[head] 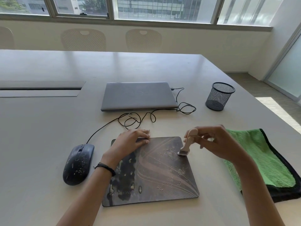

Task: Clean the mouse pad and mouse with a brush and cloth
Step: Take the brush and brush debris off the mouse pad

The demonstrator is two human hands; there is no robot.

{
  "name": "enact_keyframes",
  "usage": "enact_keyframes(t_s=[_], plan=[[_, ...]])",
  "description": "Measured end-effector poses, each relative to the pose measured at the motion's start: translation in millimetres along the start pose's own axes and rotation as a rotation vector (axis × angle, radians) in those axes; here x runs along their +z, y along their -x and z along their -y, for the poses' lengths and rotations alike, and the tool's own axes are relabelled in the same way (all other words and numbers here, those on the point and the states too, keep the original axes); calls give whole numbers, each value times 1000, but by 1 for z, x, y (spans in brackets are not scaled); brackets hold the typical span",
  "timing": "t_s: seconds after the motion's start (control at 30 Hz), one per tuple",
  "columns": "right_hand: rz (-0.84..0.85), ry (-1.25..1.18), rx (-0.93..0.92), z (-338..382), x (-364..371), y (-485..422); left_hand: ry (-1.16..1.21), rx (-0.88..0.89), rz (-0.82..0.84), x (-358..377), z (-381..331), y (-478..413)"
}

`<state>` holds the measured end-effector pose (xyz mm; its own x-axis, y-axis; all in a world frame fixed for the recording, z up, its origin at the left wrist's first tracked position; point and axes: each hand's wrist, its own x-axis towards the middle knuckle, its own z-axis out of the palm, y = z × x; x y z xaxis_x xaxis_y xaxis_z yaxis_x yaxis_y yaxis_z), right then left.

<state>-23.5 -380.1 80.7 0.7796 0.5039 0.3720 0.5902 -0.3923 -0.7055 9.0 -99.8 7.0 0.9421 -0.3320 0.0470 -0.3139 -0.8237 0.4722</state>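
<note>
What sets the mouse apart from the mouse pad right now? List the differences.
1. The mouse sits untouched on the table; the mouse pad is pinned by the left hand.
2. The right hand works the brush on the mouse pad, not the mouse.
3. The mouse is rounded and cabled; the mouse pad is flat and printed.

Both are dark and speckled with pale crumbs.

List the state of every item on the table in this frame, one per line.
mouse pad: flat, crumbs on its right part
mouse: left of pad, speckled with crumbs
brush: in right hand, bristles on pad
left hand: flat on pad's far edge
cloth: lying unused, right of pad
laptop: closed, cable plugged in
mesh cup: upright
</note>
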Motion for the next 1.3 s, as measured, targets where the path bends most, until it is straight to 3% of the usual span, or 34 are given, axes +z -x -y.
enact_keyframes(t_s=[0.2,0.33,0.57,0.8,1.13,1.3], plan=[[-165,-52,33,-4,4,-9,1,1,7,0,0,0],[-98,26,36,-13,13,-8,1,-6,-5,0,-1,0],[61,-54,35,-1,4,0,0,1,-1,-1,-2,1],[-117,14,20,-7,10,-14,-18,1,14,-2,-3,1],[107,-58,11,4,6,-4,-9,-1,2,-2,-2,1],[0,-130,25,2,5,-12,1,-2,8,-1,-2,0]])
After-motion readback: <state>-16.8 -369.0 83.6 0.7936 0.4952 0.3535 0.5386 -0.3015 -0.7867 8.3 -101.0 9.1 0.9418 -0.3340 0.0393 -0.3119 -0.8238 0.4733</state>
